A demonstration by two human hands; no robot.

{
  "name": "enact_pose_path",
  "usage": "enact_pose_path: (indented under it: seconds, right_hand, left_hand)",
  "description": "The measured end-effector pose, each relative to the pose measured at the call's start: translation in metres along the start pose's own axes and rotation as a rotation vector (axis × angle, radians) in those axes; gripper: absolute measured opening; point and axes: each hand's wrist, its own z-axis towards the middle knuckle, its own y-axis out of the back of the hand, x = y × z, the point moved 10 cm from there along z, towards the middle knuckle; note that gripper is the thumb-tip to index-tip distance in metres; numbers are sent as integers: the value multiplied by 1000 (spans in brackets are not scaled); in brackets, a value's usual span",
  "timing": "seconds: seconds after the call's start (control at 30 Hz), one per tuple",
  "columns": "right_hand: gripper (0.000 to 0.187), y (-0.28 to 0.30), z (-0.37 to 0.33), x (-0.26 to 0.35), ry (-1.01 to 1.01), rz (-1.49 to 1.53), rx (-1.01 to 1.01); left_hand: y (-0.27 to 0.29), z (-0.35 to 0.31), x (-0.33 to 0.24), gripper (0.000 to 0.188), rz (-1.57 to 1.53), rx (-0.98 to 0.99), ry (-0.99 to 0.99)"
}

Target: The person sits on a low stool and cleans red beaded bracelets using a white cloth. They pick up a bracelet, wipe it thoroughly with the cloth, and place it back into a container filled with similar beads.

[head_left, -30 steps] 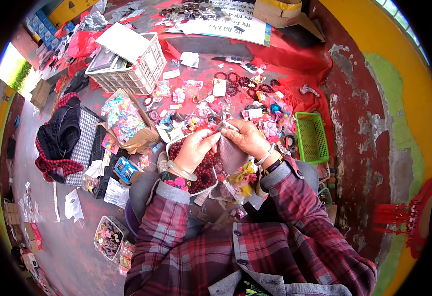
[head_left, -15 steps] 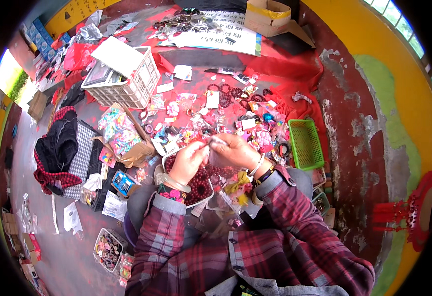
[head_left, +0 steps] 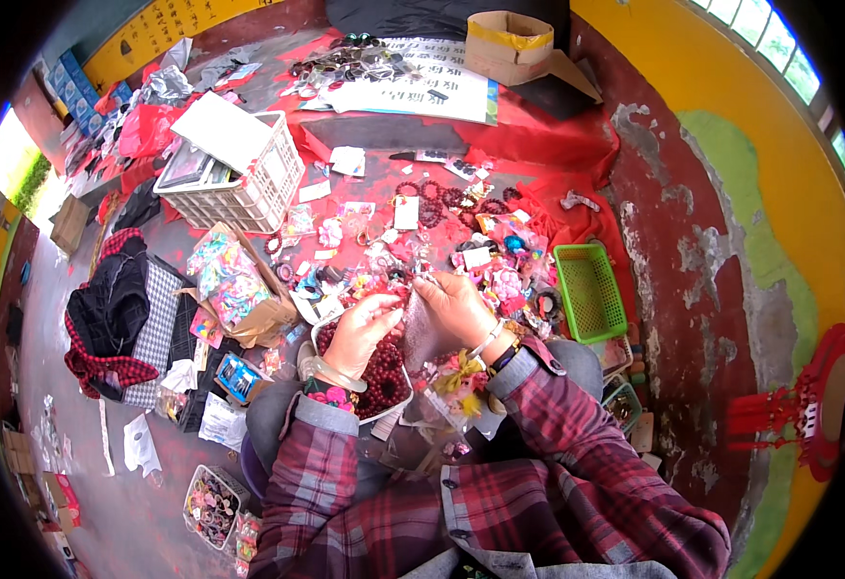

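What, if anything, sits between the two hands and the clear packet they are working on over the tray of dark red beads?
Nothing visible does. The left hand and the right hand both already touch the clear packet, pinching it from either side above the tray of dark red beads. What the fingertips hold inside it is too small to tell.

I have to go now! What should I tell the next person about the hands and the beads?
Left hand: fingers pinched together over the tray of dark red beads on the lap.
Right hand: holds a small clear plastic bag, touching the left fingertips.
Nearby: green basket to the right, white crate to the upper left, hair ornaments spread on the red cloth.
Done: cannot tell what is in the bag.
Left: many beads remain in the tray.
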Motion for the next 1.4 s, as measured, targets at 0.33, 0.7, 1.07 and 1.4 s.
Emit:
enact_pose_path:
  seconds: [0.33, 0.7, 1.07, 1.4]
  right_hand:
    - [29, -25, -12, 39, 251, -13, 193]
    - [20, -10, -8, 23, 170, -101, -34]
    - [26, 10, 3, -5, 57, 135, -122]
    - [36, 65, 8, 16, 10, -185, -302]
  left_hand:
    - [14, 7, 19, 19, 66, -21, -31]
    - [-11, 1, 13, 16, -127, 84, 100]
    - [3, 2, -5, 16, -47, 35, -74]
    - [31, 1, 3, 23, -516, -165, 54]
